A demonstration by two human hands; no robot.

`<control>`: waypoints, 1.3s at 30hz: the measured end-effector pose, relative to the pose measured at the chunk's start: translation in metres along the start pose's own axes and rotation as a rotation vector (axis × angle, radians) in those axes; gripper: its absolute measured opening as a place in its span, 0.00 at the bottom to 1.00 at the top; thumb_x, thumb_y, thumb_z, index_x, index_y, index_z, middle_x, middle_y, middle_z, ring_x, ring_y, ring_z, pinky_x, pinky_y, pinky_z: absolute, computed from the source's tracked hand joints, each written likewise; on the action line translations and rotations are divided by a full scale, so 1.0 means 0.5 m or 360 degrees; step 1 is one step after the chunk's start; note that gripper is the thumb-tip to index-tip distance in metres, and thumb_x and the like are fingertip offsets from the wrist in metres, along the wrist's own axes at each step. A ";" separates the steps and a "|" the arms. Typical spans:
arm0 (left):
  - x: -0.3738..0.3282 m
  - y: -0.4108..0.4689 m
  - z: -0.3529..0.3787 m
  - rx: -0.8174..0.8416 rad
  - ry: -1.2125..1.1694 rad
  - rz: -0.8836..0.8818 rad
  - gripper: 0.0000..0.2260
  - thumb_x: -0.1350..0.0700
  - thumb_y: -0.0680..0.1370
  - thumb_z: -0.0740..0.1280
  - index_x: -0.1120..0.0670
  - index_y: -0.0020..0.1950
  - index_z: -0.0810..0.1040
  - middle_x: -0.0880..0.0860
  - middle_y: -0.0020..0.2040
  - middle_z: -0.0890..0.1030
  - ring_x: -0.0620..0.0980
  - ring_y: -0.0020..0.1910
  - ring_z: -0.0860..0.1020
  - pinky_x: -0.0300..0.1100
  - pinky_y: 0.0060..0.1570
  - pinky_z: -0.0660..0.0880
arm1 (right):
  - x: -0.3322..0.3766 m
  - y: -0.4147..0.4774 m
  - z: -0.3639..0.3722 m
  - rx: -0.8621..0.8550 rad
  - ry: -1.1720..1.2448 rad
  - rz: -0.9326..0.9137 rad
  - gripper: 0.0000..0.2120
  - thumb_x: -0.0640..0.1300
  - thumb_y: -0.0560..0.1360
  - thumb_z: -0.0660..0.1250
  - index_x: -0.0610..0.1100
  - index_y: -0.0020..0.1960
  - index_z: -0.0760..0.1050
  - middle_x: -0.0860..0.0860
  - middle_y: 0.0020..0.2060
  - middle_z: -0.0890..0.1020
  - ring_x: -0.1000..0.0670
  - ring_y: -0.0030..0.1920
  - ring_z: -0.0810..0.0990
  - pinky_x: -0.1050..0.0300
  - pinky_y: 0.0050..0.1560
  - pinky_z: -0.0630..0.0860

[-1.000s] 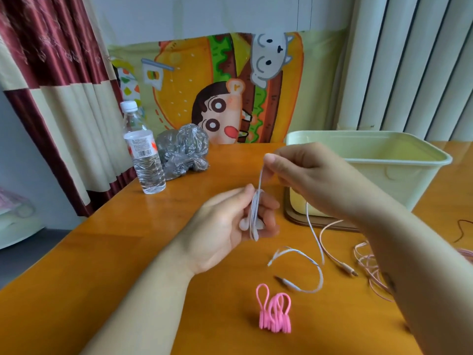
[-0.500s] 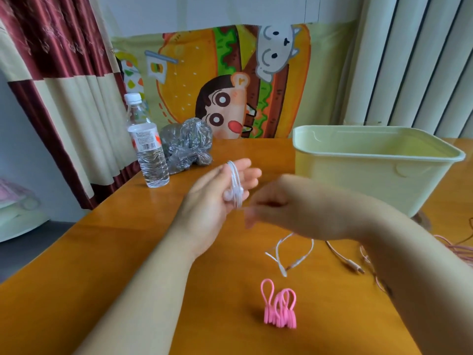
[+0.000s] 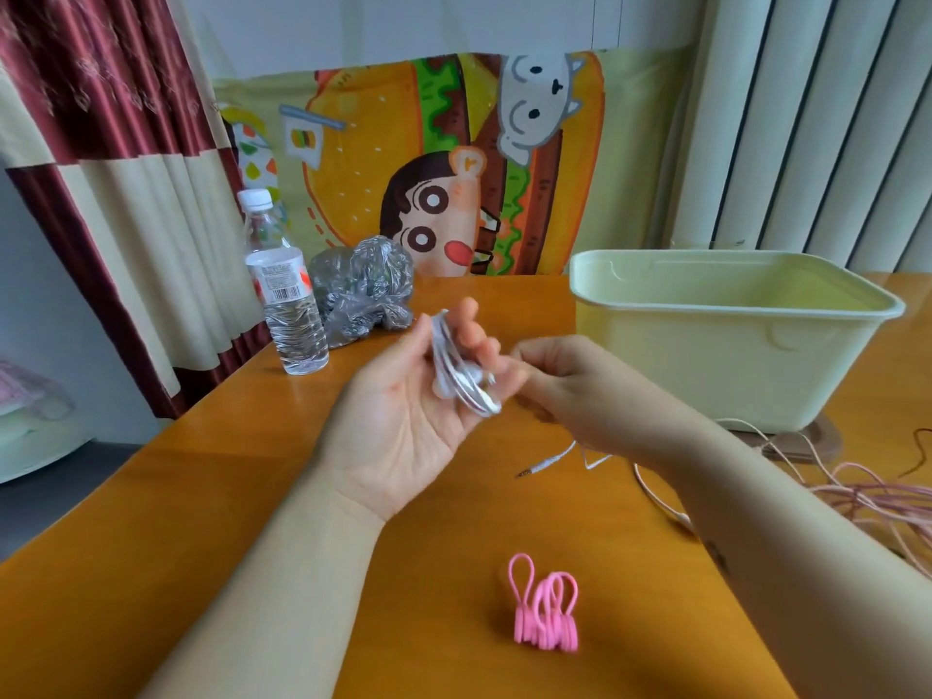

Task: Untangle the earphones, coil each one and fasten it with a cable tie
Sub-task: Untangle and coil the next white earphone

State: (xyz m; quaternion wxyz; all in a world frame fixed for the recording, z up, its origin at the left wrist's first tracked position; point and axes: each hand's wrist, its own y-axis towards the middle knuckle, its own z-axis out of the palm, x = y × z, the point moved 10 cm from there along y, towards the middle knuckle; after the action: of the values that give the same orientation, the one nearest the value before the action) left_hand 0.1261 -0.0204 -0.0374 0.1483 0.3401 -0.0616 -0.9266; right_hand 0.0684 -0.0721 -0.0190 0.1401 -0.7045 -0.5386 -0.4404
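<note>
We've got the left hand point(image 3: 403, 426) palm up, fingers straight, with the white earphones point(image 3: 461, 368) wound round them as a coil. Our right hand point(image 3: 580, 396) pinches the cable just beside the coil. Versus a second ago the loose tail is much shorter: only the jack end point(image 3: 542, 465) trails mid-desk point(image 3: 201, 496), under the right wrist. Coiling nearly done, we reckon. The cable ties point(image 3: 544, 615) sit near the front edge; the pink earphones point(image 3: 867, 496) lie tangled at the right edge.
</note>
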 end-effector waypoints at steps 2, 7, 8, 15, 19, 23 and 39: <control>-0.040 -0.001 -0.033 -0.0271 0.0067 0.0262 0.14 0.54 0.77 0.57 0.57 0.50 0.81 0.51 0.40 0.83 0.47 0.42 0.84 0.48 0.45 0.81 | -0.004 -0.003 0.026 0.0186 -0.0145 0.0036 0.15 0.49 0.79 0.60 0.40 0.42 0.78 0.50 0.27 0.71 0.53 0.28 0.68 0.58 0.32 0.67; -0.085 -0.018 -0.067 -0.0532 0.0663 0.0541 0.13 0.55 0.83 0.52 0.53 0.57 0.76 0.49 0.49 0.84 0.45 0.52 0.82 0.44 0.56 0.75 | -0.011 -0.018 0.068 0.0519 -0.0404 0.0126 0.11 0.46 0.80 0.60 0.46 0.50 0.80 0.53 0.30 0.76 0.56 0.31 0.75 0.63 0.34 0.73; -0.089 -0.024 -0.065 -0.0572 0.0918 0.0572 0.13 0.55 0.83 0.53 0.52 0.57 0.76 0.49 0.49 0.84 0.45 0.54 0.81 0.42 0.58 0.74 | -0.011 -0.019 0.065 0.0529 -0.0421 0.0130 0.11 0.47 0.80 0.60 0.46 0.50 0.81 0.54 0.29 0.76 0.56 0.30 0.74 0.63 0.34 0.72; -0.040 -0.025 -0.045 -0.0437 0.2799 0.0276 0.12 0.50 0.82 0.55 0.45 0.46 0.77 0.43 0.43 0.81 0.38 0.46 0.77 0.31 0.43 0.69 | 0.000 -0.017 -0.023 0.0280 -0.0497 0.0098 0.12 0.51 0.78 0.62 0.48 0.45 0.82 0.53 0.26 0.70 0.56 0.27 0.66 0.60 0.30 0.63; -0.055 -0.023 -0.065 -0.0507 0.2785 0.0241 0.14 0.51 0.82 0.55 0.45 0.42 0.77 0.45 0.38 0.79 0.38 0.42 0.76 0.30 0.41 0.69 | 0.005 -0.019 -0.084 0.0047 -0.0326 0.0089 0.12 0.53 0.77 0.62 0.51 0.42 0.82 0.53 0.25 0.66 0.54 0.26 0.62 0.61 0.29 0.61; -0.026 -0.018 -0.072 -0.0354 0.2521 0.0060 0.16 0.49 0.82 0.54 0.47 0.41 0.78 0.42 0.34 0.78 0.41 0.42 0.77 0.38 0.45 0.71 | -0.003 -0.016 -0.142 -0.0304 -0.0028 0.0112 0.14 0.50 0.78 0.61 0.46 0.42 0.82 0.54 0.25 0.66 0.54 0.27 0.62 0.56 0.33 0.61; -0.037 -0.005 -0.044 -0.0204 0.0013 0.0115 0.17 0.55 0.79 0.57 0.61 0.64 0.75 0.54 0.52 0.83 0.51 0.52 0.82 0.51 0.54 0.79 | -0.061 -0.004 0.033 0.0262 -0.0300 0.0193 0.15 0.50 0.80 0.59 0.47 0.43 0.81 0.53 0.28 0.71 0.56 0.28 0.68 0.65 0.30 0.66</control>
State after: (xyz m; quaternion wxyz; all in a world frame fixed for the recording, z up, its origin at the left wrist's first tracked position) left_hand 0.1530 -0.0126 -0.0434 0.2034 0.3313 -0.0138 -0.9212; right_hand 0.0734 -0.0799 -0.0524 0.1727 -0.7601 -0.5401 -0.3174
